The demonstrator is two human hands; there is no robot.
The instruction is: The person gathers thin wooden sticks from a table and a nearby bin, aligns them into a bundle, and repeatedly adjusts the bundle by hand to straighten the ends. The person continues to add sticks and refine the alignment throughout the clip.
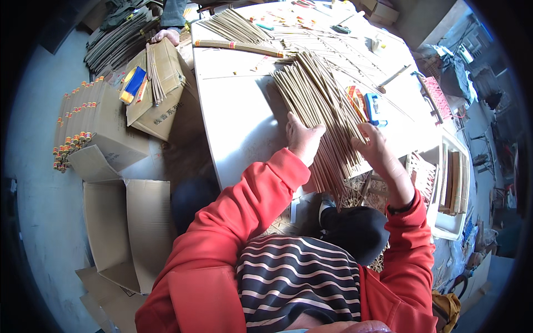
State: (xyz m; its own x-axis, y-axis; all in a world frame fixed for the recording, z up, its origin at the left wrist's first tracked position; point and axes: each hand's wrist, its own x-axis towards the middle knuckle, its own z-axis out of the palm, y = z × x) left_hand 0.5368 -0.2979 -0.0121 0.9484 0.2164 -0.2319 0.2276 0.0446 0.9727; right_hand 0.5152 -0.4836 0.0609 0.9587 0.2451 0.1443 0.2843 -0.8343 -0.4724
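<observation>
My bare left hand (304,140) and bare right hand (373,145) flank a loose sheaf of thin brown sticks (321,105).
The left thumb spreads away from its fingers; the right fingers curl at the sheaf's edge, and whether either hand pinches, I cannot tell. The sheaf lies on a white tabletop (236,130), just left of a boxy blue plastic object (376,110).

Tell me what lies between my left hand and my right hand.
In the head view, a thick spread of thin brown sticks lies between your left hand and your right hand.
</observation>
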